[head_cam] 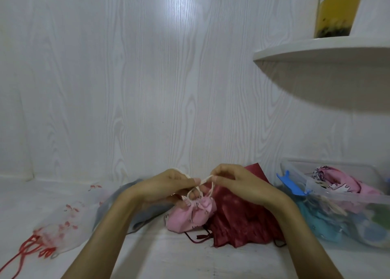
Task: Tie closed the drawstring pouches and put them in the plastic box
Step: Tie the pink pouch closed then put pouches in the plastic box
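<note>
A small pink drawstring pouch [190, 215] lies on the white surface in the middle, its mouth gathered. My left hand [166, 185] and my right hand [236, 183] are just above it, each pinching the pale drawstring [203, 181], which forms a loop between them. A dark red pouch [242, 219] lies right behind and beside the pink one. A sheer white pouch with red print and red cords [59, 230] lies at the left. A grey pouch [130, 198] is partly hidden under my left forearm. The clear plastic box [348, 198] at the right holds pink and blue pouches.
A white wood-grain wall rises just behind the pouches. A white rounded shelf [316, 52] juts out at the upper right with a yellow container [337, 10] on it. A blue clip [293, 183] sits on the box's near corner.
</note>
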The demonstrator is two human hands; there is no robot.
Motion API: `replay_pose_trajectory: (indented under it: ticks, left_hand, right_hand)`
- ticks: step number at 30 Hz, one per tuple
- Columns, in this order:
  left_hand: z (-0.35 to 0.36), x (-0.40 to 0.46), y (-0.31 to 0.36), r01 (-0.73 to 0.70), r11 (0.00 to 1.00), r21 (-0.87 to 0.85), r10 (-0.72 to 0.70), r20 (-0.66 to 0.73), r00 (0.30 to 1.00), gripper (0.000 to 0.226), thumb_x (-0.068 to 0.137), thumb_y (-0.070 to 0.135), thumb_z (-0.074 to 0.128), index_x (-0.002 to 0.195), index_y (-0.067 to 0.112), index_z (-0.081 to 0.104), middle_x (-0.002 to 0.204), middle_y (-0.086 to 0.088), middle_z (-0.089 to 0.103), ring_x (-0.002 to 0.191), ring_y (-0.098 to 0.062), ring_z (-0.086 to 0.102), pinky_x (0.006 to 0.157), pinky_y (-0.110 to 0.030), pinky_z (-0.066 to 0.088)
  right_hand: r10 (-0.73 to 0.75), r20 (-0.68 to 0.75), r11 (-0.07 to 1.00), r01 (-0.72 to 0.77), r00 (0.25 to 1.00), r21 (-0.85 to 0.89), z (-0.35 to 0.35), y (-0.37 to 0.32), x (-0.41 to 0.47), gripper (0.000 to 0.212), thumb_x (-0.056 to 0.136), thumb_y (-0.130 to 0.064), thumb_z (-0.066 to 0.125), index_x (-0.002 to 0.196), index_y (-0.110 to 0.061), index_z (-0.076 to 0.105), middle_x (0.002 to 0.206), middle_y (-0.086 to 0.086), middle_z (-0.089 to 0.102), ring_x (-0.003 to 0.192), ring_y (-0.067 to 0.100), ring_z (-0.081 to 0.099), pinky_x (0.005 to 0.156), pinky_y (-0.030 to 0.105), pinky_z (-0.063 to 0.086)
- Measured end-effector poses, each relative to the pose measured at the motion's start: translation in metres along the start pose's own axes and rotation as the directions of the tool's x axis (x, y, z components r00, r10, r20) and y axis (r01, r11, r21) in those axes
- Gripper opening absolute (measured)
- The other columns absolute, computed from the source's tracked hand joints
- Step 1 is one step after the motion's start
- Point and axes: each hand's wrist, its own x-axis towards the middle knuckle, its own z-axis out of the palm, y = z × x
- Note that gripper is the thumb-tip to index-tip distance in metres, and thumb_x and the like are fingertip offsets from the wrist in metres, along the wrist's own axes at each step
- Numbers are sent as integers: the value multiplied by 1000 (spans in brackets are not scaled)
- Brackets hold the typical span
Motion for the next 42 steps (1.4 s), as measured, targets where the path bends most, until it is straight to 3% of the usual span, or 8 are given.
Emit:
replay_pose_trajectory:
  ticks: [4,8,14,18,21,27,34,42]
  left_hand:
    - [-2,5,-3,5,986,-168,-27,-130,991,30,76,34,71,87,6,77,90,-9,71,88,-21,56,78,-35,36]
    - [-3,5,-4,20,957,-288,-72,-169,983,26,75,24,74,91,3,76,88,-12,70,64,-11,61,59,-17,49]
    - [1,5,-1,-29,881,-472,-116,-276,954,14,76,6,73,90,4,75,83,-14,74,65,-12,70,53,-16,55]
    - [2,3,2,-40,919,-392,-92,-312,945,11,76,2,72,85,7,73,77,-9,74,64,-10,70,57,-15,56]
    - [3,0,3,-70,960,-272,-22,-324,946,9,77,1,71,78,10,72,73,-7,72,65,-10,68,60,-15,54]
    - [5,-1,7,-193,979,-67,162,-315,935,28,74,-5,72,59,18,71,75,-13,73,73,-19,71,71,-24,56]
    - [8,1,5,-296,943,149,329,-529,782,16,67,-9,76,73,6,71,70,-9,74,68,-18,72,70,-25,58]
    - [12,7,-3,-179,892,414,433,-673,600,16,63,36,84,67,27,73,70,15,72,62,-4,67,67,-31,57]
  right_hand:
    - [55,-30,993,-52,998,110,-2,-11,0,30,90,-35,47,66,-20,58,71,-6,58,68,4,52,74,24,40]
    - [-5,-23,997,7,1000,77,-9,-23,-11,41,94,-36,51,58,-21,41,54,-11,35,50,5,31,50,12,30]
    - [-4,303,996,30,953,-81,-23,-34,-27,18,89,-30,62,82,-17,71,78,0,68,74,10,62,75,17,49]
    - [68,265,970,-2,962,-243,-21,-32,-25,35,82,-54,59,99,-27,73,99,-6,72,95,9,66,94,30,51]
    - [-3,-1,983,2,1000,-186,-10,-22,-12,22,89,-36,60,110,-32,66,97,-9,67,83,8,63,85,28,52]
    - [-128,-12,992,128,992,-21,13,-9,-1,16,78,-22,71,90,-33,70,86,-4,64,64,6,48,66,25,46]
    - [-162,-37,986,163,986,25,14,-2,4,11,77,-24,76,85,-19,70,72,2,59,62,7,46,60,21,40]
    - [-28,-61,987,37,998,156,12,0,5,20,93,-33,54,95,-22,71,83,-7,70,75,-1,62,68,11,45]
